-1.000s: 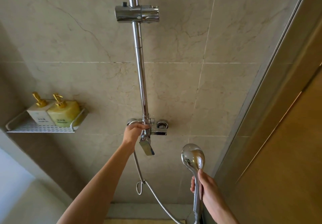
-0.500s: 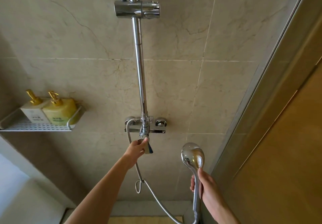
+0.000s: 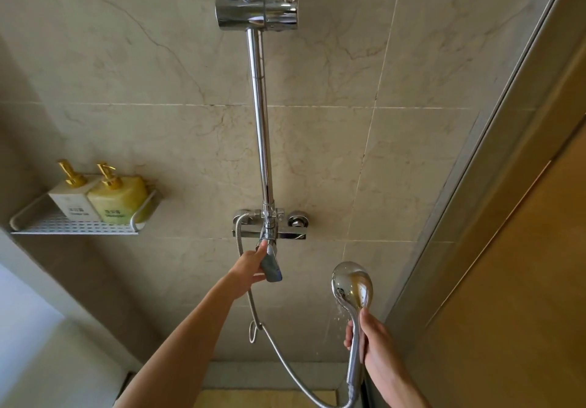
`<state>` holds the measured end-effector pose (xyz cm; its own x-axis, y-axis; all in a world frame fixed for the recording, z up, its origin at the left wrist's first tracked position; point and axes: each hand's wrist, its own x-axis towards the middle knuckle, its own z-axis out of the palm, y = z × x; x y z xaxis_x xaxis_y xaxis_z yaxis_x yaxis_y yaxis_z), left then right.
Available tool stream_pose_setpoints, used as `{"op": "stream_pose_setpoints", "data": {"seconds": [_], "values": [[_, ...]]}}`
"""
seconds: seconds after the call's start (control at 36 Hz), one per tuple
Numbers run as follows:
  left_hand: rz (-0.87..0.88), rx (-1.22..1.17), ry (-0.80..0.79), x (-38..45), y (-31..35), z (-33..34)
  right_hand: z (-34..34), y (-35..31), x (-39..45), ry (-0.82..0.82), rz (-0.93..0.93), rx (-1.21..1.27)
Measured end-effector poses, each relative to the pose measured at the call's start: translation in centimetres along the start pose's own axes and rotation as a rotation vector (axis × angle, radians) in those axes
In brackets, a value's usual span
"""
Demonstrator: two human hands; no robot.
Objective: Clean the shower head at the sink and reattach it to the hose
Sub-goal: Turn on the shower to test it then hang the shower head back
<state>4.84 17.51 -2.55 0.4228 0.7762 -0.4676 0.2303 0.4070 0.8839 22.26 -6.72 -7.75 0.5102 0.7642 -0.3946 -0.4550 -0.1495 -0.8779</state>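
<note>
I see my right hand [image 3: 372, 342] low on the right, fingers curled round the handle of the shower head [image 3: 352, 284], which it holds upright with the round chrome head above the knuckles and small water drops just below the head. The hose [image 3: 279, 352] runs from the bottom of the handle, sweeps left along the lower edge, and climbs to the mixer valve [image 3: 269, 227] on the wall, so the shower head sits joined to the hose, to the right of and lower than the valve. A small loop hangs on the hose partway up.

My left hand [image 3: 250, 265] reaches forward to the valve's lever [image 3: 271, 265], the thumb laid up along the lever's left side and the palm against it; I cannot tell how the other fingers lie, as the lever and the hand itself hide them.

Straight above the valve a chrome riser rail [image 3: 261, 122] goes up the marble-look tiled wall [image 3: 126, 58], carrying an empty slider bracket [image 3: 257, 14] near the top. To the left, well apart from both hands, a white perforated shelf [image 3: 74, 227] is fixed to the wall with two pump bottles on it, a white bottle [image 3: 69, 201] and a yellow bottle [image 3: 119, 200] touching side by side, both with gold pumps. A metal door frame [image 3: 475, 185] slants up just beside my right hand, with a tan panel beyond it.
</note>
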Motion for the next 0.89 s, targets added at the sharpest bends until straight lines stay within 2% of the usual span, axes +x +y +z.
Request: {"op": "stream_pose_setpoints", "data": {"seconds": [0.44,0.89], "values": [[-0.040,-0.034,-0.005,0.4,-0.3,-0.3,0.0,-2.1,-1.1,0.073,-0.013,0.004],[-0.044,-0.091,0.135,-1.7,-1.6,1.6,-3.0,-2.4,-1.7,0.031,0.003,0.013]]}}
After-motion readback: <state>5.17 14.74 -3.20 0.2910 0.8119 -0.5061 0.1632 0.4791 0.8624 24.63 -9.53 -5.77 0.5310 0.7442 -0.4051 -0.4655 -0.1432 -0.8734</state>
